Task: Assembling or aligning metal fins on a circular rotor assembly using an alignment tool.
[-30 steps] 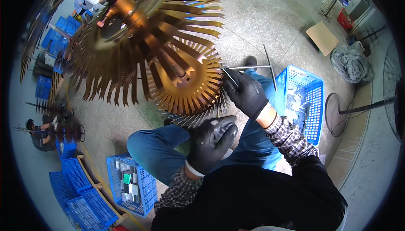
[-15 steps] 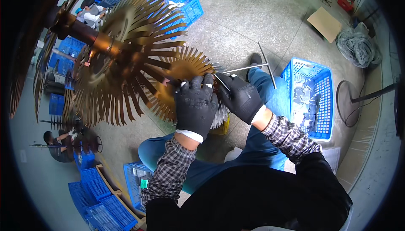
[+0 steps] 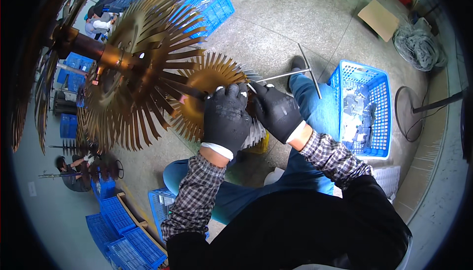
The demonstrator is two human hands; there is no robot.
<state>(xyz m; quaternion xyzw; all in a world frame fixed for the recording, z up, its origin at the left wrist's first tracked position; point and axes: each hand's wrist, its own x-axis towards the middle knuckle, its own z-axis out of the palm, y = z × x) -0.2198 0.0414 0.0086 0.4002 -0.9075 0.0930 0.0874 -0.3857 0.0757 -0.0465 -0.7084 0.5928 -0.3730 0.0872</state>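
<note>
A brown metal wheel [image 3: 207,80] with thin slotted blades round its rim stands in front of me. My left hand [image 3: 226,115], in a black glove with white fingertips, is closed at the wheel's right side; its fingers hide what they grip. Beside it, my right hand [image 3: 278,113], gloved likewise, pinches a thin silvery metal piece [image 3: 252,87] between thumb and forefinger. Pale silvery strips [image 3: 256,134] show at the rim below my hands. Just beyond the right fingertips, a T-shaped metal bar [image 3: 288,74] reaches over my knee.
A larger bladed wheel [image 3: 143,68] on a thick brown shaft [image 3: 84,46] fills the left. At my right stands a blue crate [image 3: 383,117] of flat grey pieces. Another blue crate [image 3: 217,11] is ahead. Stacked blue crates [image 3: 133,250] and a co-worker [image 3: 74,171] are left.
The view has shifted slightly. Both hands stay close together at the wheel, and less of the thin metal piece shows in my right hand.
</note>
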